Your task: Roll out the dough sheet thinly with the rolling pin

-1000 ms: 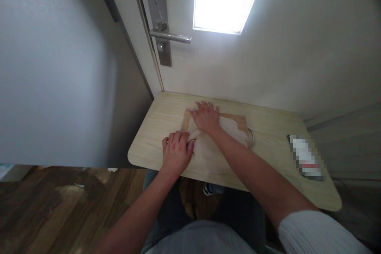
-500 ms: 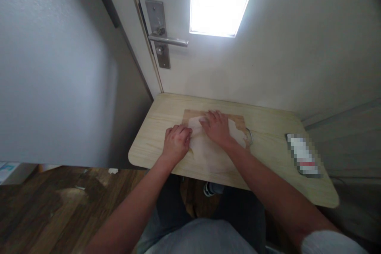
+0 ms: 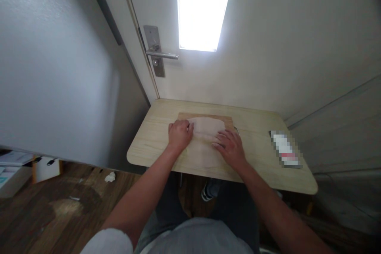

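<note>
Head view: the right hand (image 3: 229, 146) has shifted from lying over the far middle of the pale, dough-like sheet (image 3: 207, 125) to its right edge, while the left hand (image 3: 180, 134) has stayed at the left edge. That puts the two hands on opposite sides, with the sheet's far portion exposed between them; it also looks smoother there than a second ago, when a ridge ran beside the left hand. For the work in hand, I judge this to be a change from pressing or smoothing to controlling both edges at once.

The left hand is curled, its thumb and fingers pinching the edge as far as can be seen. The right has bent, slightly spread fingers touching the sheet (its underside is hidden, so I cannot tell whether it pinches anything).

The sheet lies over a wooden cutting board (image 3: 205, 115), whose far strip shows beyond it, and drapes toward the table's near side, a faint crease crossing between the hands. The board's metal handle (image 3: 237, 131) peeks out just beside the right hand, on the light wood-grain table (image 3: 149, 143).
</note>
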The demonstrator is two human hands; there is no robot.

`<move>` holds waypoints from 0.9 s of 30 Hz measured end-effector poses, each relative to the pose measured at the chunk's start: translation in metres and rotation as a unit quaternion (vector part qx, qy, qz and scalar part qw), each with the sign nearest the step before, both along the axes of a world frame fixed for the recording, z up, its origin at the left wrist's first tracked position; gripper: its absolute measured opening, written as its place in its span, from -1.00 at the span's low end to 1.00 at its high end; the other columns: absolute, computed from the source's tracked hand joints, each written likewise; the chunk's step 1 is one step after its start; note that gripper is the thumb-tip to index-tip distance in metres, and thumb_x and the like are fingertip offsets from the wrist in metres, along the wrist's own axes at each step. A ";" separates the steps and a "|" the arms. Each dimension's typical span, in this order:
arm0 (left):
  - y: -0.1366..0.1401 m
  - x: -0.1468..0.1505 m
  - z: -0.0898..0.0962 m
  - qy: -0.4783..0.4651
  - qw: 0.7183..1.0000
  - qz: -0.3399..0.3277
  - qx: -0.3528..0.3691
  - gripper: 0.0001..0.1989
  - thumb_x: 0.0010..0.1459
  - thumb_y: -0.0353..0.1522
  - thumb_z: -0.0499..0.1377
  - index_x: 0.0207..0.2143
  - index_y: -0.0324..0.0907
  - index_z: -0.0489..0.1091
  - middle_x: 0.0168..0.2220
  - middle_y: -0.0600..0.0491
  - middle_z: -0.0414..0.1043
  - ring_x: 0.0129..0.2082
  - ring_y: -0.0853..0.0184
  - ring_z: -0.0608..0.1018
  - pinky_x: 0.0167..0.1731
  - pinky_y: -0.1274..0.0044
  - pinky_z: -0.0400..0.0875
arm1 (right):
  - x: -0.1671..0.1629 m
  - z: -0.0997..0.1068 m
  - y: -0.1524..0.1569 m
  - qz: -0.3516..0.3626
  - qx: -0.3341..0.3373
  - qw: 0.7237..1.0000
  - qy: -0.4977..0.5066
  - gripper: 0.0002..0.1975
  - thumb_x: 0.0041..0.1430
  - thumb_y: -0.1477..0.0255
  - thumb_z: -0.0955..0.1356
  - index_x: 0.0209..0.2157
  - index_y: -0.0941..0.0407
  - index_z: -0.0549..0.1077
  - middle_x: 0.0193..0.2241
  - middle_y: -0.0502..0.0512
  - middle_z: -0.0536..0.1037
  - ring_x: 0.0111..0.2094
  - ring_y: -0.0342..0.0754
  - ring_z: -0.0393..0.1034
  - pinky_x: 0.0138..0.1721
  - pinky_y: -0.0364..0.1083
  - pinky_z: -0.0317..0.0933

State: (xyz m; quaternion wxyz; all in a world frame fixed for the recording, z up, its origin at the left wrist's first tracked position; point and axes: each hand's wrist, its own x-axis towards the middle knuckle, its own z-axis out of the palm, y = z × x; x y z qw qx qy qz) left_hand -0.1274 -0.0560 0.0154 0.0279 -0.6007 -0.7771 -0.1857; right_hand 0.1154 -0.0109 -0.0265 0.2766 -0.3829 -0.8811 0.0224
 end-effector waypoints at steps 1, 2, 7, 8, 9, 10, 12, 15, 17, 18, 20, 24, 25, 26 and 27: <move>0.005 0.005 0.001 -0.001 1.000 -0.021 0.008 -0.64 0.37 -0.16 -0.04 -0.25 -0.12 0.47 -0.18 -0.06 0.55 -0.06 0.14 0.48 -0.06 0.32 0.27 | 0.010 -0.003 -0.001 -0.014 0.004 1.000 0.004 -0.64 0.29 0.12 0.32 -0.11 0.06 0.57 0.04 0.13 0.53 0.18 0.17 0.24 0.21 0.17 0.06; 0.009 0.010 0.002 0.001 0.999 -0.038 0.014 -0.67 0.36 -0.15 -0.01 -0.19 -0.11 0.47 -0.11 -0.06 0.54 -0.01 0.14 0.46 -0.02 0.31 0.26 | 0.019 -0.005 -0.002 -0.021 0.006 1.000 0.003 -0.64 0.30 0.11 0.32 -0.11 0.06 0.58 0.03 0.13 0.54 0.17 0.17 0.24 0.20 0.18 0.06; 0.020 0.021 -0.003 0.017 0.997 -0.073 -0.020 -0.54 0.34 -0.10 -0.02 0.17 -0.11 0.31 0.22 -0.08 0.34 0.23 0.12 0.29 0.25 0.17 0.07 | 0.044 -0.008 -0.005 -0.019 0.008 1.000 -0.006 -0.61 0.27 0.07 0.32 -0.12 0.06 0.58 0.09 0.15 0.49 0.19 0.18 0.23 0.19 0.18 0.09; 0.020 0.022 -0.005 0.018 0.997 -0.071 -0.030 -0.51 0.35 -0.09 -0.05 0.20 -0.11 0.28 0.25 -0.07 0.30 0.27 0.11 0.26 0.27 0.14 0.03 | 0.045 -0.008 -0.006 -0.021 0.005 1.000 -0.009 -0.61 0.27 0.07 0.32 -0.12 0.06 0.57 0.10 0.16 0.48 0.19 0.19 0.22 0.19 0.18 0.09; 0.020 0.022 -0.007 0.020 0.997 -0.068 -0.037 -0.49 0.36 -0.07 -0.09 0.22 -0.10 0.26 0.28 -0.07 0.27 0.29 0.10 0.22 0.28 0.12 0.01 | 0.043 -0.008 -0.007 -0.026 0.002 1.000 -0.011 -0.60 0.27 0.06 0.32 -0.12 0.07 0.56 0.10 0.17 0.48 0.19 0.19 0.22 0.19 0.18 0.09; 0.020 0.022 -0.008 0.022 0.997 -0.064 -0.039 -0.47 0.36 -0.06 -0.12 0.23 -0.10 0.24 0.29 -0.06 0.26 0.31 0.10 0.20 0.29 0.10 -0.01 | 0.042 -0.008 -0.009 -0.032 0.000 0.999 -0.010 -0.60 0.27 0.06 0.31 -0.12 0.08 0.56 0.10 0.18 0.48 0.19 0.20 0.22 0.18 0.19 0.10; 0.022 0.021 -0.010 0.026 0.997 -0.061 -0.039 -0.44 0.36 -0.04 -0.16 0.25 -0.09 0.23 0.31 -0.05 0.23 0.32 0.10 0.18 0.30 0.09 -0.03 | 0.037 -0.010 -0.012 -0.046 -0.005 0.999 -0.002 -0.59 0.28 0.06 0.30 -0.11 0.08 0.54 0.09 0.19 0.48 0.19 0.19 0.22 0.18 0.19 0.10; 0.030 0.021 -0.010 0.028 0.996 -0.064 -0.049 -0.42 0.36 -0.03 -0.20 0.27 -0.06 0.21 0.33 -0.03 0.19 0.34 0.09 0.16 0.31 0.08 -0.05 | 0.030 -0.014 -0.015 -0.063 -0.009 0.998 0.015 -0.60 0.33 0.10 0.26 -0.04 0.07 0.51 0.09 0.18 0.48 0.19 0.16 0.22 0.18 0.19 0.10; 0.038 0.020 -0.009 0.029 0.996 -0.062 -0.058 -0.42 0.36 -0.02 -0.21 0.27 -0.03 0.21 0.34 -0.02 0.18 0.34 0.09 0.16 0.31 0.07 -0.06 | 0.026 -0.017 -0.014 -0.071 -0.011 0.997 0.025 -0.59 0.35 0.11 0.24 0.00 0.08 0.49 0.09 0.19 0.48 0.20 0.15 0.22 0.19 0.19 0.09; 0.042 0.019 -0.008 0.031 0.996 -0.062 -0.059 -0.43 0.36 -0.02 -0.22 0.27 -0.01 0.22 0.34 -0.02 0.18 0.34 0.09 0.16 0.31 0.07 -0.06 | 0.025 -0.019 -0.012 -0.074 -0.011 0.997 0.028 -0.59 0.36 0.11 0.23 0.01 0.08 0.48 0.09 0.19 0.48 0.20 0.14 0.22 0.20 0.19 0.08; 0.051 0.018 -0.009 0.034 0.996 -0.064 -0.054 -0.43 0.36 -0.02 -0.21 0.26 0.00 0.22 0.33 -0.02 0.19 0.33 0.08 0.18 0.30 0.07 -0.03 | 0.023 -0.021 -0.009 -0.081 -0.011 0.996 0.031 -0.58 0.36 0.12 0.23 0.01 0.08 0.48 0.11 0.19 0.47 0.21 0.15 0.20 0.21 0.20 0.07; 0.069 0.016 -0.012 0.027 0.996 -0.067 -0.043 -0.45 0.35 -0.03 -0.17 0.25 -0.01 0.22 0.33 -0.05 0.19 0.32 0.04 0.19 0.26 0.01 0.02 | 0.020 -0.020 -0.001 -0.095 -0.018 0.995 0.022 -0.57 0.37 0.12 0.21 0.06 0.07 0.46 0.16 0.19 0.42 0.27 0.17 0.13 0.23 0.23 0.04; 0.074 0.015 -0.013 0.023 0.997 -0.068 -0.042 -0.46 0.35 -0.03 -0.16 0.25 -0.02 0.22 0.33 -0.06 0.19 0.32 0.03 0.18 0.26 -0.01 0.01 | 0.019 -0.019 0.001 -0.098 -0.023 0.995 0.019 -0.57 0.38 0.12 0.20 0.07 0.06 0.45 0.17 0.19 0.42 0.28 0.17 0.12 0.23 0.23 0.04; 0.079 0.015 -0.014 0.018 0.997 -0.069 -0.041 -0.47 0.36 -0.04 -0.16 0.25 -0.02 0.22 0.33 -0.08 0.19 0.32 0.03 0.18 0.26 -0.02 0.00 | 0.018 -0.018 0.003 -0.102 -0.029 0.994 0.015 -0.56 0.38 0.12 0.19 0.09 0.05 0.44 0.18 0.18 0.41 0.28 0.17 0.11 0.23 0.24 0.03; 0.084 0.015 -0.014 0.014 0.997 -0.070 -0.040 -0.47 0.36 -0.06 -0.15 0.24 -0.04 0.23 0.32 -0.09 0.19 0.32 0.02 0.18 0.26 -0.03 0.00 | 0.017 -0.016 0.005 -0.108 -0.035 0.993 0.013 -0.56 0.39 0.13 0.18 0.10 0.05 0.44 0.18 0.18 0.41 0.28 0.17 0.11 0.23 0.25 0.02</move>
